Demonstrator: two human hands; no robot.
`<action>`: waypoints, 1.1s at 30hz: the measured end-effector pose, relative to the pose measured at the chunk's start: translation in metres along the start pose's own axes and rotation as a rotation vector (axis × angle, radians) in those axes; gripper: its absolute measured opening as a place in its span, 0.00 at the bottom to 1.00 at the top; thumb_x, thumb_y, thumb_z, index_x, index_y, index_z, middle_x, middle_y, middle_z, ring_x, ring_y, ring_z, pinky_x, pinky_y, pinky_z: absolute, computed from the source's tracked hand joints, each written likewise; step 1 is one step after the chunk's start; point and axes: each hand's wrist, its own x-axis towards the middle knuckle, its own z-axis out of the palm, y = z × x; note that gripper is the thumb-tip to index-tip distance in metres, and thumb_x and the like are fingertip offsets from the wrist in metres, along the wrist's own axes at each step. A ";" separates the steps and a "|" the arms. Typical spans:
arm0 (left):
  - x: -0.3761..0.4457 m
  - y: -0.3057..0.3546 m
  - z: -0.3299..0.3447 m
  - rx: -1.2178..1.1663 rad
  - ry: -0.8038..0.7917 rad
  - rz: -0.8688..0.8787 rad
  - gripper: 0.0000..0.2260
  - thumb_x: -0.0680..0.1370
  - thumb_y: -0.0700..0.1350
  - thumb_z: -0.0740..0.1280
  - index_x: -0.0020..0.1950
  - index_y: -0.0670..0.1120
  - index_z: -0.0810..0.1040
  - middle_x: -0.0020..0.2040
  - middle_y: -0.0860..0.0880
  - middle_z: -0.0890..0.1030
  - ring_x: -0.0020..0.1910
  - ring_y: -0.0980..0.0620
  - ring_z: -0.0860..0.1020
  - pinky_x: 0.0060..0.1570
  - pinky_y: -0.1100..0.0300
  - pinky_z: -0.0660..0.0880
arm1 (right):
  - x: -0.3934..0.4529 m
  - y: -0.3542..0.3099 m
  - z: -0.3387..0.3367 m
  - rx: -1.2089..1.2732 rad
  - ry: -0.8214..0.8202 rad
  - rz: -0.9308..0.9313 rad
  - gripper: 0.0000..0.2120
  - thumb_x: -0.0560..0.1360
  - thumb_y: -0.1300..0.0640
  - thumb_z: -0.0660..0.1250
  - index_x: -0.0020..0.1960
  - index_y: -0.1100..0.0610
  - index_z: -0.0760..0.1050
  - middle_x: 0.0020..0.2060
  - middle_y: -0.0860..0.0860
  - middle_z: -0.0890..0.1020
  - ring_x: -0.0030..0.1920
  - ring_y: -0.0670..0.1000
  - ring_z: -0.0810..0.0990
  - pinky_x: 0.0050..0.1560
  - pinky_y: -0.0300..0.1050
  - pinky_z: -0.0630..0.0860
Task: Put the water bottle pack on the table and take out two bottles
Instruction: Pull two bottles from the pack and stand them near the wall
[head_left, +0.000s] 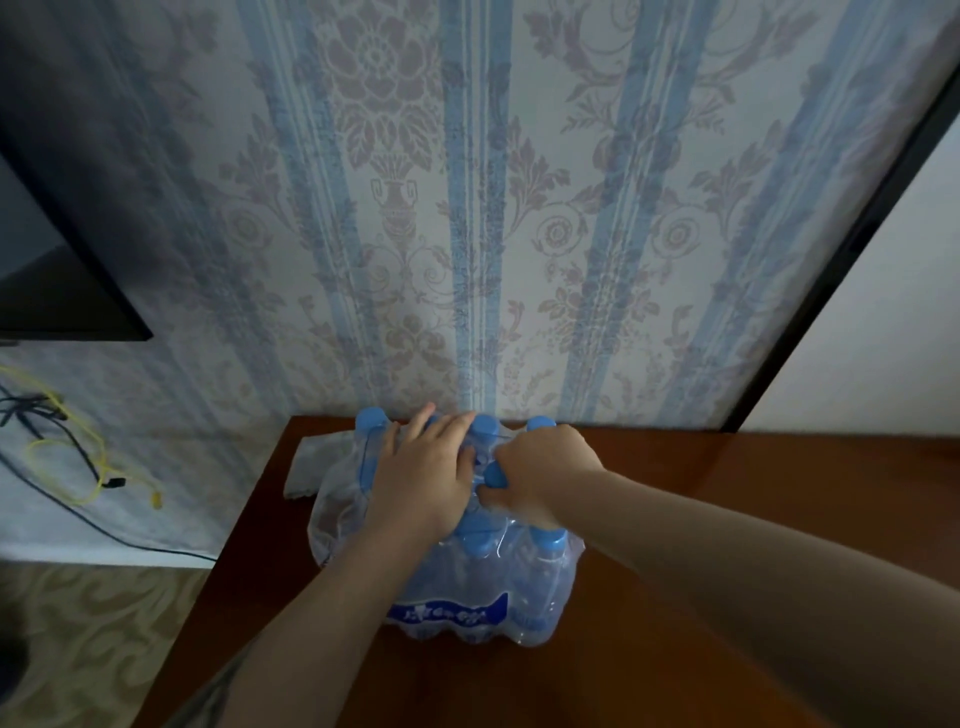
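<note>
The water bottle pack (457, 587) stood upright on the brown table (701, 519), near its far edge by the wall and toward its left edge. The pack's clear wrap was torn open at the top, and a loose flap (311, 467) lay beyond and left of the grip. The left hand (426, 473) lay flat on the blue caps, fingers spread, clamping nothing. The right hand (540, 473) was just beside it, touching it, with fingers curled shut on one bottle cap (496, 475). Bare tabletop extended to the right of the grip and toward the person. Left of the grip, past the table edge, cables (67, 447) hung against the patterned wallpaper (467, 208).
</note>
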 end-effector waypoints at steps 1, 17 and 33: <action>0.000 0.001 0.001 0.007 0.008 0.001 0.19 0.82 0.50 0.53 0.73 0.53 0.63 0.72 0.55 0.69 0.76 0.53 0.54 0.74 0.45 0.51 | 0.000 0.003 -0.005 -0.036 0.005 -0.045 0.26 0.73 0.35 0.53 0.34 0.55 0.72 0.28 0.50 0.72 0.28 0.50 0.70 0.26 0.43 0.59; 0.005 -0.001 -0.001 -0.047 -0.032 -0.016 0.18 0.82 0.50 0.48 0.71 0.55 0.65 0.70 0.59 0.70 0.76 0.56 0.55 0.73 0.51 0.50 | 0.000 0.012 -0.038 -0.056 0.326 -0.112 0.26 0.65 0.33 0.47 0.23 0.54 0.61 0.18 0.47 0.63 0.20 0.49 0.61 0.24 0.40 0.56; -0.001 0.003 -0.015 -0.471 0.197 -0.094 0.10 0.72 0.39 0.59 0.47 0.43 0.79 0.43 0.49 0.81 0.47 0.48 0.77 0.51 0.50 0.74 | -0.020 0.014 -0.093 0.053 0.488 -0.128 0.29 0.62 0.30 0.46 0.28 0.53 0.69 0.20 0.47 0.67 0.22 0.49 0.67 0.26 0.39 0.59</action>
